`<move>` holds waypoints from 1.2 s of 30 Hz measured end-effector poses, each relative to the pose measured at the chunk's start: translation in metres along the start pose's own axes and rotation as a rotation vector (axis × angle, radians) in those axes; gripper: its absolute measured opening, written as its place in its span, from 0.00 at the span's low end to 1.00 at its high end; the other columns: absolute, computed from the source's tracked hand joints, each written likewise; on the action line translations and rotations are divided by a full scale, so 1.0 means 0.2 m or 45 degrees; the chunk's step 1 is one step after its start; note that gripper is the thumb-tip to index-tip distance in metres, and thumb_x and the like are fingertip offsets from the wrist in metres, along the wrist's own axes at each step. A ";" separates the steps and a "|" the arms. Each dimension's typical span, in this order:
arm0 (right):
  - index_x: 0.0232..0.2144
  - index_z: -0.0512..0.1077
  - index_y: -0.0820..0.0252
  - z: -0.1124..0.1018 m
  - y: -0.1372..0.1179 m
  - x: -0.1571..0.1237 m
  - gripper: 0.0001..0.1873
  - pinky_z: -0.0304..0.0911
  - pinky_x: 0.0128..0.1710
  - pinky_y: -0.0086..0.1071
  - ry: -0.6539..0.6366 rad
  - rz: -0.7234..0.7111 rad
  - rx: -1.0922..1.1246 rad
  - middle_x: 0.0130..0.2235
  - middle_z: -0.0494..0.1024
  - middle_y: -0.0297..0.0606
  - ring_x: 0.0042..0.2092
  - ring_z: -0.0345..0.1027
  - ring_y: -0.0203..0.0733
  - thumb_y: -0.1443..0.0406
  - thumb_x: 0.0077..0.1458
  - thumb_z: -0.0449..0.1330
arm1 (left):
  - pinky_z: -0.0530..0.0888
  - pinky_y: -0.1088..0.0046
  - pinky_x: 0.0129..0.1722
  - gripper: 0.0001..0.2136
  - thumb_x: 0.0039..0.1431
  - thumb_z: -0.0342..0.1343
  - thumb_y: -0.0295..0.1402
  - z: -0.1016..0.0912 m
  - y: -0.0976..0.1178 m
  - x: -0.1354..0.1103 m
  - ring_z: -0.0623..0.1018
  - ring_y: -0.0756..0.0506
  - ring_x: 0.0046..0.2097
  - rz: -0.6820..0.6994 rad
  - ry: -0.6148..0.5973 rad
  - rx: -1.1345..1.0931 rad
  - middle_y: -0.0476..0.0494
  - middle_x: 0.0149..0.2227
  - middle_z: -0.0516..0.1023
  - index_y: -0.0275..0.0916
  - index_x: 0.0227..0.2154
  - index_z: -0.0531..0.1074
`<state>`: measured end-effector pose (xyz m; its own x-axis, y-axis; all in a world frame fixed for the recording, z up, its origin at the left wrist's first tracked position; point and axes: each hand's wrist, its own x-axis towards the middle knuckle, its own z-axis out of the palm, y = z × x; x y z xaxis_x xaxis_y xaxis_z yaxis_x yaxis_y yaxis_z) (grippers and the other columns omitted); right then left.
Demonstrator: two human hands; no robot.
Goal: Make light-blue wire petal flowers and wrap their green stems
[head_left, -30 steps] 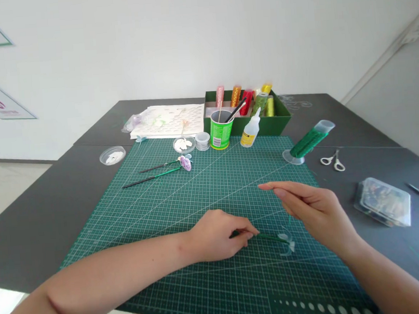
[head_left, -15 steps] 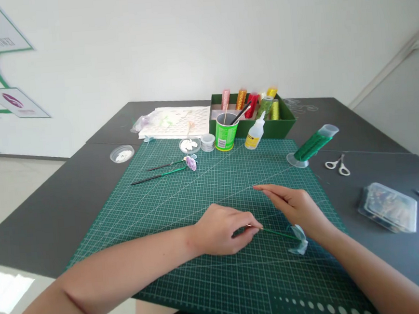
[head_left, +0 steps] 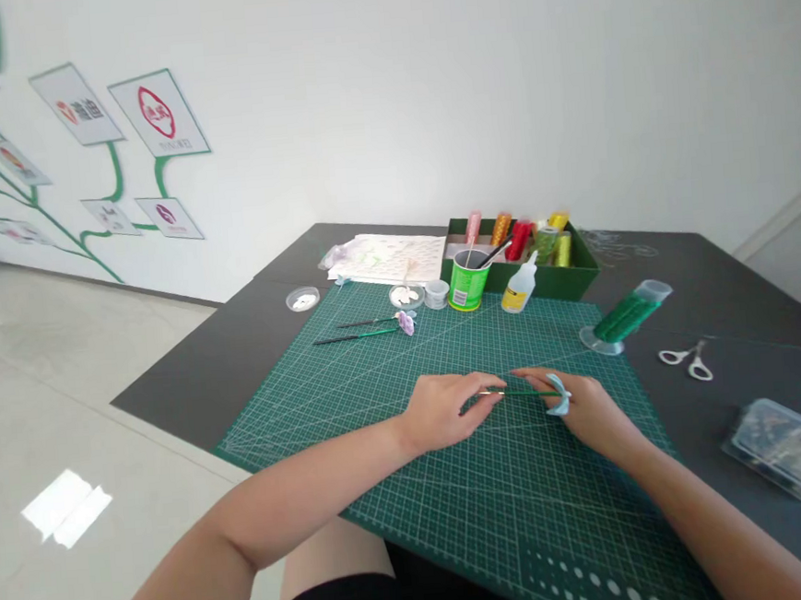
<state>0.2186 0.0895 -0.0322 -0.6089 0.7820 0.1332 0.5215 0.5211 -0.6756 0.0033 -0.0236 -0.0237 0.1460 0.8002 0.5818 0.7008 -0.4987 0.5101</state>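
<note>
My left hand (head_left: 451,409) is closed in a pinch over the middle of the green cutting mat (head_left: 405,355). Between its thumb and fingertips sits the bare, copper-coloured end of a thin wire stem (head_left: 527,393) wrapped in green. Pale blue petals (head_left: 559,395) are fixed to the stem's right end, in front of my right hand (head_left: 585,406). That hand's fingers are pressed together just behind the stem; whatever they may grip is too fine or hidden to make out. Farther left on the mat lie two dark sticks (head_left: 338,340), one partly green, with a small purple flower (head_left: 406,324) at their right ends.
Along the back stand a green tin (head_left: 467,287), a glue bottle (head_left: 520,286), small dishes (head_left: 407,297) and a green box (head_left: 565,280) of coloured spools. A green thread spool (head_left: 625,317), scissors (head_left: 695,362) and a clear plastic case (head_left: 793,449) are at right.
My view has shifted left. The stem has risen and its petal end now lies across the front of my right hand, whose fingertips have come close to my left hand's.
</note>
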 end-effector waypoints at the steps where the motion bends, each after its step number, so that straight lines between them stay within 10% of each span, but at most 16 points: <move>1: 0.43 0.82 0.59 0.00 0.00 0.00 0.23 0.71 0.41 0.41 -0.021 -0.002 -0.016 0.40 0.84 0.44 0.42 0.79 0.55 0.56 0.58 0.51 | 0.77 0.75 0.40 0.12 0.70 0.50 0.38 0.00 -0.01 0.00 0.84 0.49 0.40 0.007 0.054 0.028 0.48 0.41 0.85 0.41 0.45 0.76; 8: 0.41 0.82 0.60 -0.02 -0.05 0.00 0.27 0.63 0.27 0.35 -0.143 0.058 0.164 0.20 0.74 0.36 0.24 0.66 0.44 0.48 0.57 0.52 | 0.76 0.75 0.39 0.12 0.68 0.52 0.37 -0.02 -0.05 0.05 0.82 0.49 0.34 -0.180 0.290 -0.039 0.49 0.33 0.85 0.41 0.44 0.79; 18: 0.38 0.74 0.58 0.01 -0.02 0.01 0.25 0.64 0.52 0.50 0.513 0.042 0.299 0.44 0.79 0.47 0.48 0.72 0.56 0.44 0.51 0.58 | 0.70 0.77 0.33 0.10 0.66 0.54 0.35 -0.02 -0.10 0.10 0.77 0.51 0.28 -0.429 0.342 -0.087 0.52 0.29 0.82 0.41 0.42 0.80; 28: 0.58 0.69 0.55 0.24 -0.15 0.07 0.32 0.51 0.67 0.54 0.165 -0.146 0.570 0.63 0.69 0.46 0.66 0.59 0.55 0.47 0.56 0.60 | 0.71 0.76 0.38 0.11 0.67 0.53 0.35 0.04 -0.05 0.09 0.78 0.49 0.32 -0.482 0.314 -0.100 0.51 0.30 0.82 0.41 0.44 0.79; 34: 0.51 0.71 0.55 0.24 -0.24 0.07 0.28 0.75 0.38 0.38 0.065 -0.109 1.046 0.49 0.78 0.45 0.42 0.76 0.46 0.47 0.54 0.64 | 0.71 0.75 0.34 0.13 0.67 0.53 0.38 0.08 0.01 0.08 0.77 0.49 0.31 -0.515 0.268 -0.095 0.49 0.33 0.83 0.41 0.46 0.79; 36: 0.45 0.73 0.57 0.22 -0.25 0.04 0.25 0.64 0.20 0.28 0.045 -0.034 1.072 0.36 0.77 0.38 0.27 0.69 0.37 0.47 0.54 0.64 | 0.71 0.76 0.34 0.13 0.67 0.52 0.36 0.11 0.05 0.08 0.77 0.49 0.31 -0.500 0.208 -0.119 0.49 0.35 0.83 0.42 0.47 0.79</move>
<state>0.1612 0.0552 -0.0299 -0.5885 0.7904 0.1701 -0.1215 0.1216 -0.9851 0.0273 -0.0083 -0.0233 -0.2367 0.8758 0.4207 0.6138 -0.2009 0.7635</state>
